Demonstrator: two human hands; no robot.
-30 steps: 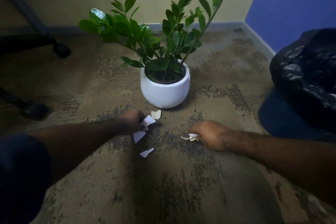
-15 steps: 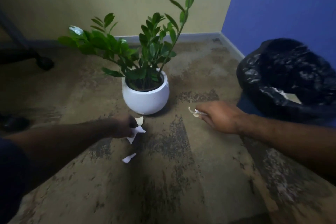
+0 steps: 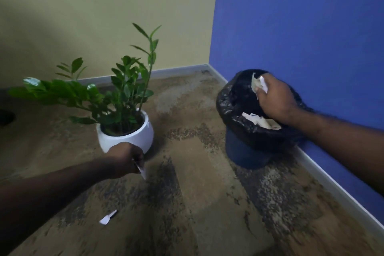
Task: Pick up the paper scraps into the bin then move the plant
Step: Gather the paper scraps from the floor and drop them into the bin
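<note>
On the mottled carpet, one loose scrap lies at 7 o'clock, easily overlooked. The left hand pinches scraps before the white-potted plant and could brush its leaves. At 2 o'clock the right hand, grip pressed on paper over the black-lined bin, might drop pieces past the rim.

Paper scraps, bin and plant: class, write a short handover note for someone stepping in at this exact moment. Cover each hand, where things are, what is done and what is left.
Right hand: over the bin, gripping scraps, not yet dropped.
Left hand: low in front of the pot, pinching a scrap.
On the carpet: one loose scrap, nearer the camera than the left hand.
Done: some paper already lies in the bin.
Left: drop both handfuls, fetch the loose scrap, then move the plant, which stands left of the bin.
</note>
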